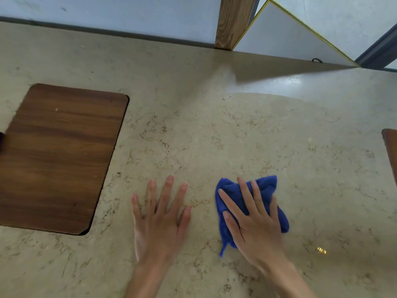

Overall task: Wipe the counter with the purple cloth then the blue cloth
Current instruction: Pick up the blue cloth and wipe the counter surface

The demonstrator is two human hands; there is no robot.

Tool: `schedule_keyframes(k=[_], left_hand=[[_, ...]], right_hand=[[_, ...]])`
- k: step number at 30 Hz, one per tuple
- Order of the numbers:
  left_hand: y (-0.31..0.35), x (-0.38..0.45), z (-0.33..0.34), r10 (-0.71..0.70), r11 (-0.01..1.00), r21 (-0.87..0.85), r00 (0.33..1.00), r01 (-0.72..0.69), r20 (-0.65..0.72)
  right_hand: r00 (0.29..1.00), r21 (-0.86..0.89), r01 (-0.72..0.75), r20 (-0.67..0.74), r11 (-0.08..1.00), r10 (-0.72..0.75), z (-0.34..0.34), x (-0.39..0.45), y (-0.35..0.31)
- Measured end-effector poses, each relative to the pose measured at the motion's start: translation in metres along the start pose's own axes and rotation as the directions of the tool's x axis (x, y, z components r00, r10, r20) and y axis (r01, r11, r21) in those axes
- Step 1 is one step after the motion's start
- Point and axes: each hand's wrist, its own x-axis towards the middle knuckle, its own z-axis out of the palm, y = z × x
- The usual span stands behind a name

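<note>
Blue cloth [266,186], crumpled, lies flat on the counter [214,136].

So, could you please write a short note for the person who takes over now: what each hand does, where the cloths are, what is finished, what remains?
Right hand: fingers straight, pressing the blue cloth flat on the counter.
Left hand: flat on the bare counter, fingers spread, holding nothing.
Purple cloth: not clearly in view; only a dark blur shows at the left edge.
Done: judging by the blue cloth in use, the purple pass seems finished.
Left: go on wiping the counter with the blue cloth.
</note>
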Motion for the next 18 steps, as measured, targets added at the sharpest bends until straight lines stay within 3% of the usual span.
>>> schedule_keyframes(k=[3,6,12,18], left_hand=[[0.000,0.001,0.000,0.000,1.000,0.003,1.000,0.000,0.010],[0.000,0.001,-0.001,0.000,1.000,0.010,1.000,-0.001,0.015],[-0.001,0.002,0.000,0.014,1.000,0.010,1.000,-0.014,0.008],[-0.001,0.001,-0.001,0.007,1.000,0.005,1.000,-0.007,0.015]], right_hand=[[0.991,-0.015,0.110,-0.072,0.994,-0.111,-0.007,0.055,-0.001],[0.989,0.000,0.130,-0.066,0.991,-0.130,-0.015,0.124,-0.009],[1.000,0.146,0.021,0.012,0.989,-0.023,-0.031,0.244,-0.014],[1.000,0.150,-0.019,-0.020,0.988,0.022,-0.031,0.258,-0.017]])
